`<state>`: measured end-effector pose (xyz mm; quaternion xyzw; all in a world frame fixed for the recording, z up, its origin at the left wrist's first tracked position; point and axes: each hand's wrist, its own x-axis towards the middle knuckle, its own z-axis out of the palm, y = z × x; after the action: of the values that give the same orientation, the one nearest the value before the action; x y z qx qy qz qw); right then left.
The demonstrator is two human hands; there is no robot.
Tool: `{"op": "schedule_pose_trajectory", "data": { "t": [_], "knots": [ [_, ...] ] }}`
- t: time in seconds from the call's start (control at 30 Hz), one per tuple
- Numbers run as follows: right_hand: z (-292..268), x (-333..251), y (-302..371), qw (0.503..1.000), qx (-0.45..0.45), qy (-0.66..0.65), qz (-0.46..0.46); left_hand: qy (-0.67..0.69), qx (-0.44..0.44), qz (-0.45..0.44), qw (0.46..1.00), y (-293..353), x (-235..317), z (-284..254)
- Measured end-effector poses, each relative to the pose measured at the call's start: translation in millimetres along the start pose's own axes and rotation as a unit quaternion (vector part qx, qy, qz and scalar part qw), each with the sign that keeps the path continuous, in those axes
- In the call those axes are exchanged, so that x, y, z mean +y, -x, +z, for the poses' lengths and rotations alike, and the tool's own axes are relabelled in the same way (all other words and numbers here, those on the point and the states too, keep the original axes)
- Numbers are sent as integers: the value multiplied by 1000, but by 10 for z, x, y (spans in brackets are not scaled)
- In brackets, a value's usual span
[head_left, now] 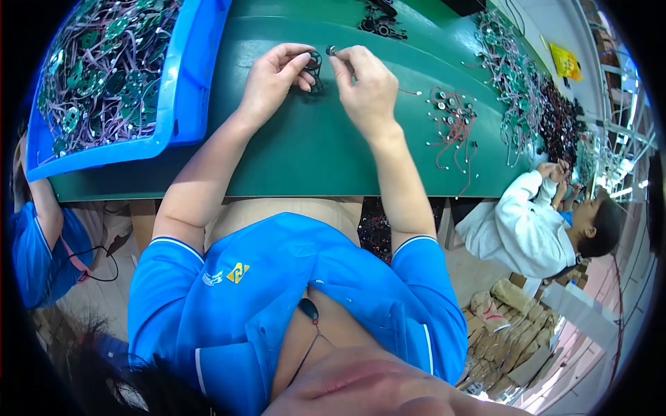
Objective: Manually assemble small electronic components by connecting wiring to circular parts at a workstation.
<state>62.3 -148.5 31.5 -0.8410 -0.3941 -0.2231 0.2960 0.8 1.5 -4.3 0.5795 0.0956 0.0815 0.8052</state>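
Observation:
Over the green table (277,170), my left hand (270,80) pinches a black openwork plastic frame (316,73) between thumb and fingers. My right hand (369,87) is a short way to its right, holding a small round metallic part (331,50) at the fingertips. The two pieces are apart. A thin red wire (409,91) with a pale end runs out beside my right hand. Farther right lies a loose group of small round parts on red wires (451,114). More black plastic pieces (381,26) lie at the far side.
A blue bin (168,104) at the left is heaped with green circuit boards and purplish wires. Another board heap (517,90) and a dark pile of parts (558,121) lie along the right. A co-worker in a pale jacket (517,222) sits at right; a blue-shirted person (45,243) is left.

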Motion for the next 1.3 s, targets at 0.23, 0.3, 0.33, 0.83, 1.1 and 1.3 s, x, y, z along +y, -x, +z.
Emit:
{"op": "schedule_pose_trajectory", "data": {
  "t": [0.23, 0.3, 0.33, 0.83, 1.1, 1.3],
  "knots": [
    [387, -68, 97, 901, 16, -349, 255, 7, -10, 26, 1000, -65, 25, -133],
    [439, -83, 121, 870, 14, -405, 282, 46, -34, 4, 998, -75, 42, -153],
    [450, -94, 124, 869, 10, -405, 282, 48, -31, 3, 998, -76, 46, -150],
    [475, -85, 178, 947, 38, -271, 169, -108, 14, 54, 993, -26, -2, -67],
    [452, -70, 205, 953, 17, -250, 167, -94, 6, 32, 995, 2, 38, -44],
    [413, -90, 186, 969, -14, -204, 138, -85, 28, 62, 994, -21, -27, -37]
  ]
}}
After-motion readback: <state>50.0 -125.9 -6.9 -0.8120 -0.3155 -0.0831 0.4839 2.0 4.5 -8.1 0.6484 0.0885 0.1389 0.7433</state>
